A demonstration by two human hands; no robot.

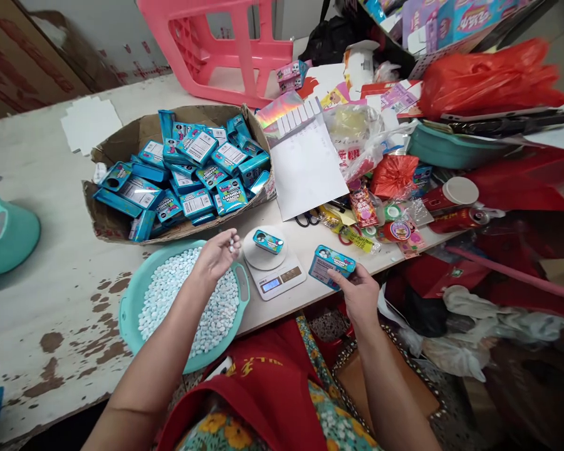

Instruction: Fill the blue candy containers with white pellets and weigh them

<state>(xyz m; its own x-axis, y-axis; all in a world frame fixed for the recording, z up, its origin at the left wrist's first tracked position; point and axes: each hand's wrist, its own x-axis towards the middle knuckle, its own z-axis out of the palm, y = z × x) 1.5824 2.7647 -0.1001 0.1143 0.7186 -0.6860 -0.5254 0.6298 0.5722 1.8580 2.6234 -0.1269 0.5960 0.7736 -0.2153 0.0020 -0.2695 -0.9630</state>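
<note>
My left hand [220,253] is closed on a few small white candies, raised above the rim of a teal basin [128,313]. Loose white candies [169,294] fill much of that basin. Just right of the hand stands a white kitchen scale [282,287] with a lit display. On its round plate lies a blue candy tin [267,242], with a white candy at one end. My right hand [360,289] grips another blue candy tin [331,266] at the table's front edge, right of the scale.
Behind the basin, a cardboard box [117,233] holds many blue tins. A paper sheet [308,169], scissors [307,218], wrappers and a red can [465,218] clutter the right side. A pink plastic basket [183,62] stands at the back, a teal bucket [23,241] at the left.
</note>
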